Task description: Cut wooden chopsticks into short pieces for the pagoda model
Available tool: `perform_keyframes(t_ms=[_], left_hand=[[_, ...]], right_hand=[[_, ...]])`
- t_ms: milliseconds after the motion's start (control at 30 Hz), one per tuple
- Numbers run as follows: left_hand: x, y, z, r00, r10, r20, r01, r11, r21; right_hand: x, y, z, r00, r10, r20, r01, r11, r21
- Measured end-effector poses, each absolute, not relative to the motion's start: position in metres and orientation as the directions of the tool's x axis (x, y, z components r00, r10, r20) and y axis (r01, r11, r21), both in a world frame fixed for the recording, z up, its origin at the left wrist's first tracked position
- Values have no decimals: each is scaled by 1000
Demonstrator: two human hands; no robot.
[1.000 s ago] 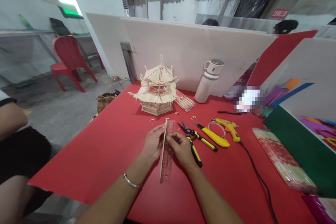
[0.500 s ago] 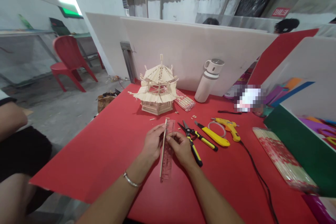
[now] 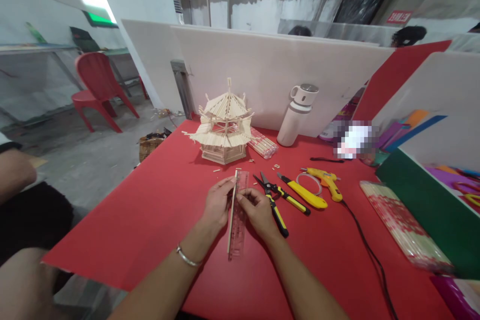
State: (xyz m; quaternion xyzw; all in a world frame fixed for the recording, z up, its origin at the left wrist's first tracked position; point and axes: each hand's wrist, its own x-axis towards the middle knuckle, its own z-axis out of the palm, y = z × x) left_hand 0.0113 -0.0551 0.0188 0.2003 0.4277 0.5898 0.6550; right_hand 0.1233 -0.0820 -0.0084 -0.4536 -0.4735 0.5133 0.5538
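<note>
My left hand point(image 3: 216, 206) and my right hand point(image 3: 259, 212) meet over a clear ruler point(image 3: 238, 232) lying on the red table point(image 3: 150, 220). Both pinch a thin wooden stick point(image 3: 231, 225) held along the ruler's left edge. The fingers of both hands are closed on the stick. A bracelet sits on my left wrist. Behind the hands stands a pavilion model point(image 3: 224, 125) built of wooden sticks.
Black-and-yellow snips point(image 3: 273, 202), a yellow utility knife point(image 3: 300, 195), a roll of tape point(image 3: 308, 183) and a yellow glue gun point(image 3: 325, 181) with its black cord lie right of my hands. A white flask point(image 3: 297, 116), packed stick bundles point(image 3: 405, 230) and white partition boards point(image 3: 270, 72) stand around. Another person sits at far left.
</note>
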Motion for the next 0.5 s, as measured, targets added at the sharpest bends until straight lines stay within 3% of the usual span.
perform_keyframes(t_ms=[500], left_hand=[[12, -55, 21, -49, 939, -340, -616, 240, 750]], right_hand=[[124, -82, -8, 23, 998, 53, -137, 56, -989]])
